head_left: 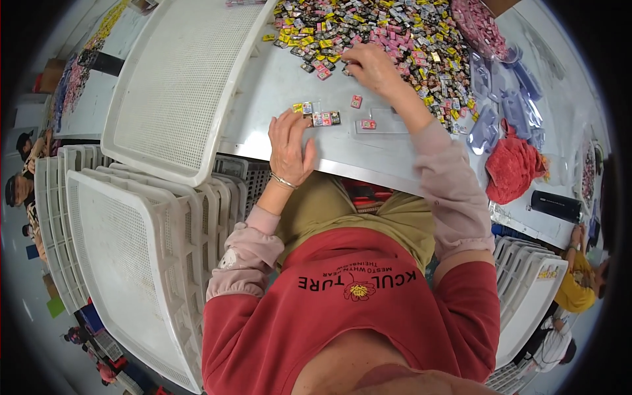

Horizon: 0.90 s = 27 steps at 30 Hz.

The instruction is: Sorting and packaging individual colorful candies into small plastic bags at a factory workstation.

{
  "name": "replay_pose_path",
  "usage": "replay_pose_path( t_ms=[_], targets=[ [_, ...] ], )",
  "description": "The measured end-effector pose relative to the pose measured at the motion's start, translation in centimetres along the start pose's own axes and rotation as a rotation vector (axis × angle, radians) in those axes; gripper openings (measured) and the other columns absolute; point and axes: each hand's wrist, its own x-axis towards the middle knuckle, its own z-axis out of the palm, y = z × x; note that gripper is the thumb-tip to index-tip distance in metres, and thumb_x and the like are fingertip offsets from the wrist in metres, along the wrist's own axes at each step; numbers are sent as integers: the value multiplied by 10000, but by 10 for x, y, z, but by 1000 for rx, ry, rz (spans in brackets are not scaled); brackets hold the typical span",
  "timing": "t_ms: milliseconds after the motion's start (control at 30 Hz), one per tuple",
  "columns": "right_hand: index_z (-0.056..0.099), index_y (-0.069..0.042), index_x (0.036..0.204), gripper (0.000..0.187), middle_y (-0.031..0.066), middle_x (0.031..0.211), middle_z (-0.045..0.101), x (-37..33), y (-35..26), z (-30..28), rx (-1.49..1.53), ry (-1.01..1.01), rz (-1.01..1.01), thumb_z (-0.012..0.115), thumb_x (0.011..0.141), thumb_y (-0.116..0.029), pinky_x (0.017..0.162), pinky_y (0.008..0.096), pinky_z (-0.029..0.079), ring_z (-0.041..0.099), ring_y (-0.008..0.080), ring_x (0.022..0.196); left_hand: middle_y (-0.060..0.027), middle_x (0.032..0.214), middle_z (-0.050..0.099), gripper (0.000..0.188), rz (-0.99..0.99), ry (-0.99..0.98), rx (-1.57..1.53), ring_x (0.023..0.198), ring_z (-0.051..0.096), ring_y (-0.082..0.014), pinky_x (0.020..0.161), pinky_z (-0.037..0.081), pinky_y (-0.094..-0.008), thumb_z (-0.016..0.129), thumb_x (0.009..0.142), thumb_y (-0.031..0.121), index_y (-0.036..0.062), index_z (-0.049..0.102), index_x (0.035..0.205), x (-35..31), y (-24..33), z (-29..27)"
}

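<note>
- Nearest: red fabric sweatshirt point(368, 276).
- Left hand point(288, 146) loosely outstretched, fingertips at short row of glossy, multicoloured rectangular packets point(326, 119) on smooth grey table point(258, 99); could skew it by nudging.
- Right hand point(375, 70) curled at heaped pink-yellow-black packets point(395, 33), cannot tell any grip; could snag extras through crowding.

We count two hands of the wearer: one left hand point(288, 148) at eleven o'clock, one right hand point(372, 69) at one. Also at one o'clock are one loose pink piece point(356, 101), one pink piece on clear plastic point(394, 125), and one heap point(382, 33) of pieces too many for us to count. We find one red cloth point(513, 171) at three and one large white mesh tray point(178, 85) at ten.
</note>
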Motion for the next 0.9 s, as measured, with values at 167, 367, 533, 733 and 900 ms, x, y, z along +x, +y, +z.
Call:
replay_pose_path(
  t_ms=[167,367,533,733,900],
  targets=[
    [639,-54,863,115,82,1016,565,-1,-12,15,-394,-141,-80,594,758,-60,856,452,416,509,260,1056,-228,1260,467,360,-168,250,-186,1261,407,-431,1072,295,-503,480,821,36,-24,488,1177,-3,-10,6],
    [656,-64,877,134,121,1046,585,-8,-10,11,-393,-205,-87,555,789,-55,860,476,419,530,288,1067,-248,1252,474,305,-240,374,-328,1254,426,-421,1054,324,-475,434,857,20,-41,477,1153,-2,-18,10],
    [635,-72,989,199,91,999,572,-12,-11,14,-396,-159,-40,564,803,-62,824,441,431,540,270,1004,-242,1229,498,280,-256,382,-364,1216,468,-402,1030,353,-458,446,875,32,-32,491,1144,-2,-19,12],
    [574,-82,1196,490,129,1098,584,-10,-13,13,-12,-268,-74,533,730,65,888,426,462,545,310,1080,-217,1284,472,282,-262,314,-349,1242,460,-329,1064,352,-409,424,899,2,-46,481,1171,-3,-20,11],
    [562,-35,1176,494,159,1083,580,-20,7,2,192,-130,-81,563,700,97,875,400,478,586,335,986,-239,1212,518,261,-240,318,-272,1167,505,-375,1006,388,-431,455,873,7,-35,512,1124,2,-11,6]
  ],
)
